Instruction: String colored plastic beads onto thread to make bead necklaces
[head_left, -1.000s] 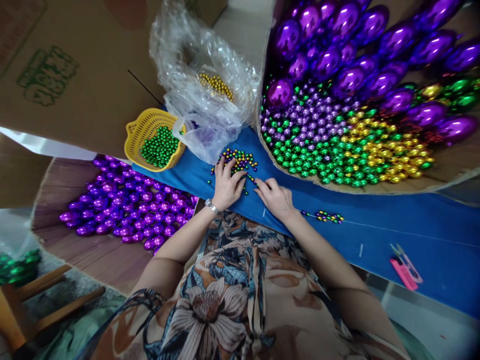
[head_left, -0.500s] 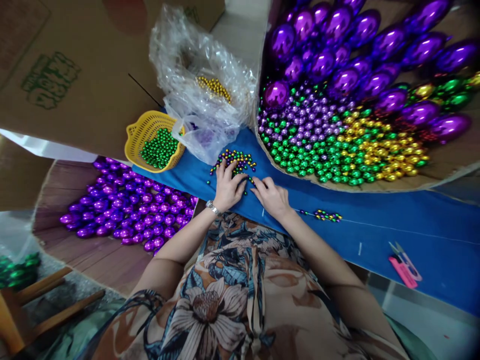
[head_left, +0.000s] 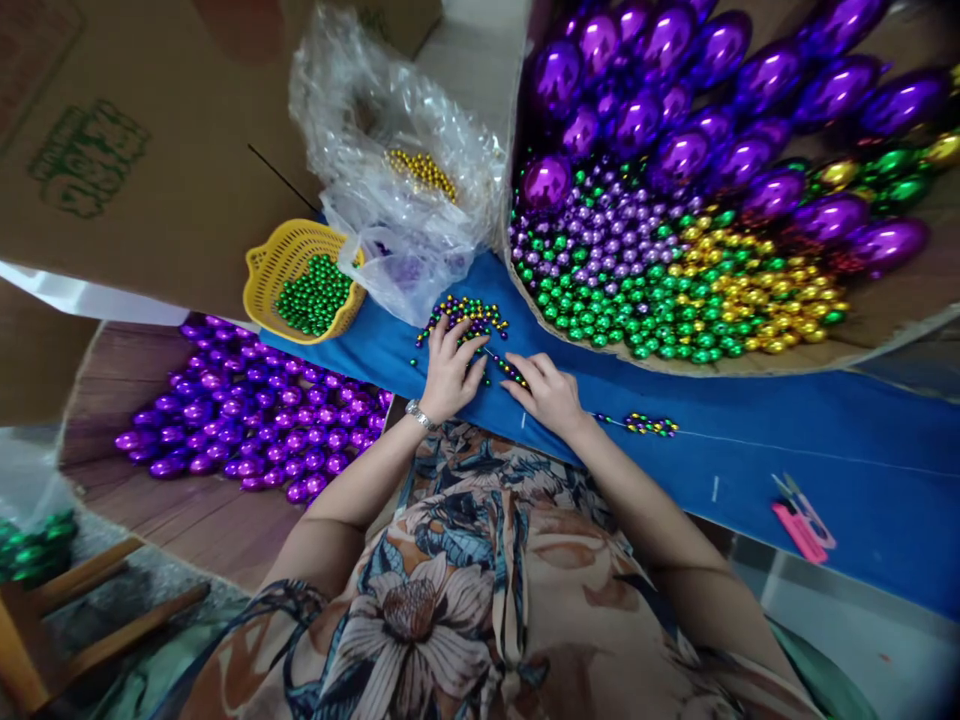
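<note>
A loose pile of small purple, green and gold beads lies on the blue cloth. My left hand rests at the pile's near edge, its fingers spread and touching beads. From the fingers of my right hand a short beaded string points toward the pile, with a thin bare tip; whether it is a needle or thread I cannot tell. My right thumb and fingers close on this string. Beyond that hand, a white thread runs right across the cloth, carrying a cluster of strung beads.
Pink-handled thread snips lie at the right. A yellow basket of green beads stands left, beside a clear plastic bag. A cardboard box with beads and large purple ornaments is behind; another box of purple ornaments sits lower left.
More beads now show on the string at my right fingers, and its thin tip has come into view. My left fingers have shifted slightly over the pile. The whole view has moved a little.
</note>
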